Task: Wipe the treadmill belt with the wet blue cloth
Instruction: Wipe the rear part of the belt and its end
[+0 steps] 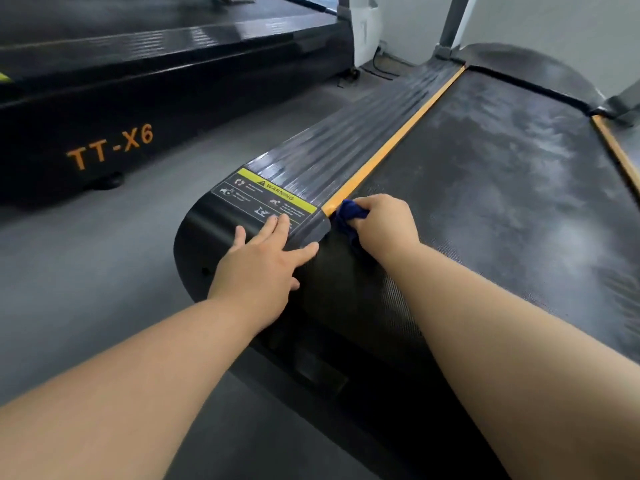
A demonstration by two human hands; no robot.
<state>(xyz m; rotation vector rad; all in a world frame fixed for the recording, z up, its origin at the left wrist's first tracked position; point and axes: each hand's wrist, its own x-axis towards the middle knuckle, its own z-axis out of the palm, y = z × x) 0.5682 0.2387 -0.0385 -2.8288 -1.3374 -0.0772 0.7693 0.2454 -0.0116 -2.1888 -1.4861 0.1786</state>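
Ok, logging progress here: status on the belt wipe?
Left hand flat on black side rail. Right hand grips bunched blue cloth at near-left edge of black textured belt. No obstacle seen.

In grip: blue cloth (347,216), soft crumpled fabric. Under & right of grip: belt (485,209), matt blk, rubbery, fine-grained, grey smears. Left of grip: side rail (360,143), ribbed glossy plastic.
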